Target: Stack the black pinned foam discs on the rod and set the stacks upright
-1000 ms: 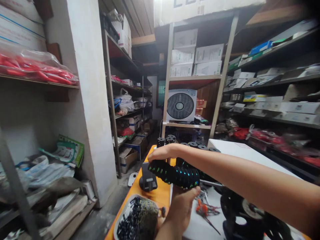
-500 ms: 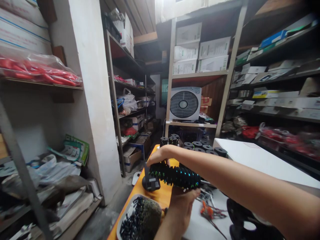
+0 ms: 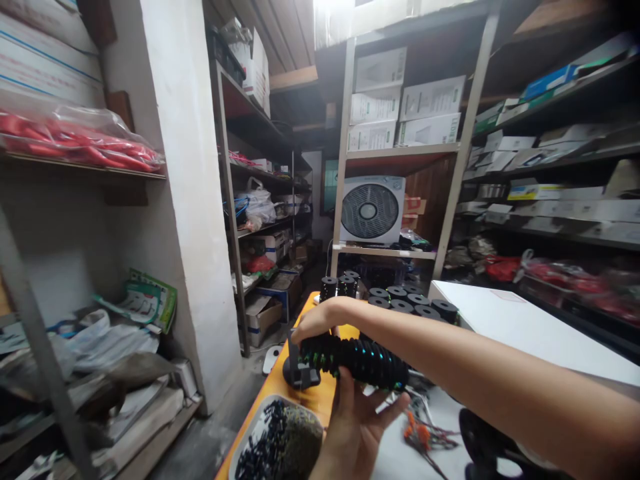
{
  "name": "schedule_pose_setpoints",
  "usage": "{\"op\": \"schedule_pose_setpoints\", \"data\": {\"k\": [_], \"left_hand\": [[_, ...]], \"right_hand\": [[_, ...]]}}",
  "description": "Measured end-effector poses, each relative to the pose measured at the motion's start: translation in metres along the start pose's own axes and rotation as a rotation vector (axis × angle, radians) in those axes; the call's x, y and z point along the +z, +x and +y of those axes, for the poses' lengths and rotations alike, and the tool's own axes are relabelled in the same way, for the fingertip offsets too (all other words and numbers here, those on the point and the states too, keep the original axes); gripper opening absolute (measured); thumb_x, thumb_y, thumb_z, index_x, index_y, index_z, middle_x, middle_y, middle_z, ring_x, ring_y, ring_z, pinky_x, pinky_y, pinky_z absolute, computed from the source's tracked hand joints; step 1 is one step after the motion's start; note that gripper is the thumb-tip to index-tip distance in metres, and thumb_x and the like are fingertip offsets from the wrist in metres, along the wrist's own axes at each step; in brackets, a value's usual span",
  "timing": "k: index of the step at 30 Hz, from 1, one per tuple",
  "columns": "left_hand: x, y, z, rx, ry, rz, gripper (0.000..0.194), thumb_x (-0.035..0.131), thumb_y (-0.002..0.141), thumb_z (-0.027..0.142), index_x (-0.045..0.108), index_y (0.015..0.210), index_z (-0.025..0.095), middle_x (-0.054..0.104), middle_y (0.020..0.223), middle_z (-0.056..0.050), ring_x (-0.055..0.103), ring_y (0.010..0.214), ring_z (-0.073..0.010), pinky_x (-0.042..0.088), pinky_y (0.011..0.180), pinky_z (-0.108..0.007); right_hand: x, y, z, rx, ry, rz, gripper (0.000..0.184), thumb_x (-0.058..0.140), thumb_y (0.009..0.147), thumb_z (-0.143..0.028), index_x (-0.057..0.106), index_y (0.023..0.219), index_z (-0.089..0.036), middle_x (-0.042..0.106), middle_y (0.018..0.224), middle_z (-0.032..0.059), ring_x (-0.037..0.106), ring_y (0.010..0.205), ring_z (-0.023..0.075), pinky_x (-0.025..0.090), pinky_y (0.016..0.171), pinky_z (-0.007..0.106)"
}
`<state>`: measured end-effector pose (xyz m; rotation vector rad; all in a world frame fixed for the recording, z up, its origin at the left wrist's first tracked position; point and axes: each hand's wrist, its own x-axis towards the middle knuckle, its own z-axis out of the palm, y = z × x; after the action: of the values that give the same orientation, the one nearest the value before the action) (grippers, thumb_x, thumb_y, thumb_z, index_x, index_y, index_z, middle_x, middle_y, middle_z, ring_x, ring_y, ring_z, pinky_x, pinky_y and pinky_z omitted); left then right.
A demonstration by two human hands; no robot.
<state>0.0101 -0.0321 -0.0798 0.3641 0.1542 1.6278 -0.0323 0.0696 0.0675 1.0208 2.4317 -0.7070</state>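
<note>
A black ribbed roller (image 3: 370, 361) with green and blue glints lies nearly level above the orange table, its right end a little lower. My right hand (image 3: 320, 317) reaches across from the right, its fingers bent down over the roller's left end beside a dark upright plate (image 3: 293, 357). From below, my left hand (image 3: 353, 420) cradles the roller, the thumb against its near side and the other fingers spread under its right part. A black stand (image 3: 301, 377) is just below the left end. In front is a white tray (image 3: 241, 445) of small black pieces and grainy material.
Several black rollers (image 3: 403, 300) stand upright behind my arm on the orange table (image 3: 273, 381). A white box (image 3: 505, 317) is at right. Orange-and-metal tools (image 3: 420, 430) lie on a white surface near black ring-shaped parts (image 3: 483, 437). Loaded shelves and a box fan (image 3: 370, 210) are beyond.
My left hand has spread its fingers and shifted its thumb up against the roller. The roller's right end has dropped slightly. My right hand stays at the left end.
</note>
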Motion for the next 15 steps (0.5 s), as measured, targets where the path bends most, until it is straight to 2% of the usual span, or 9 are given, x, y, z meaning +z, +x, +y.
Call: {"op": "schedule_pose_setpoints", "data": {"k": [4, 8, 12, 15], "left_hand": [[0.006, 0.007, -0.002, -0.021, 0.019, 0.073, 0.051, 0.061, 0.088, 0.049, 0.058, 0.127, 0.018, 0.074, 0.113, -0.014, 0.071, 0.096, -0.0311, 0.055, 0.087, -0.049], [0.010, 0.008, -0.016, -0.074, 0.010, 0.112, 0.046, 0.062, 0.087, 0.051, 0.063, 0.116, 0.015, 0.075, 0.109, -0.015, 0.072, 0.089, -0.0288, 0.057, 0.081, -0.046], [0.003, 0.002, -0.041, -0.081, -0.021, 0.155, 0.037, 0.080, 0.071, 0.047, 0.069, 0.092, 0.018, 0.075, 0.091, -0.007, 0.072, 0.084, -0.0252, 0.055, 0.086, -0.044], [-0.009, -0.007, -0.050, -0.104, -0.009, 0.203, 0.048, 0.093, 0.056, 0.034, 0.065, 0.093, 0.022, 0.073, 0.087, -0.004, 0.073, 0.086, -0.0276, 0.054, 0.088, -0.045]], "right_hand": [[-0.003, 0.005, 0.005, 0.048, -0.015, -0.099, 0.033, 0.060, 0.095, -0.035, 0.058, 0.122, -0.017, 0.062, 0.122, 0.0077, 0.065, 0.102, 0.0224, 0.055, 0.084, 0.043], [0.001, 0.000, 0.019, 0.089, -0.034, -0.115, 0.031, 0.059, 0.095, -0.035, 0.059, 0.122, -0.018, 0.062, 0.122, 0.0076, 0.065, 0.101, 0.0219, 0.055, 0.084, 0.043], [0.010, -0.021, 0.044, 0.063, -0.058, -0.049, 0.032, 0.060, 0.095, -0.035, 0.058, 0.122, -0.018, 0.062, 0.122, 0.0076, 0.064, 0.101, 0.0222, 0.055, 0.084, 0.043], [0.015, -0.038, 0.061, 0.026, -0.079, 0.008, 0.031, 0.060, 0.095, -0.035, 0.059, 0.121, -0.017, 0.062, 0.121, 0.0071, 0.065, 0.101, 0.0227, 0.055, 0.084, 0.043]]}}
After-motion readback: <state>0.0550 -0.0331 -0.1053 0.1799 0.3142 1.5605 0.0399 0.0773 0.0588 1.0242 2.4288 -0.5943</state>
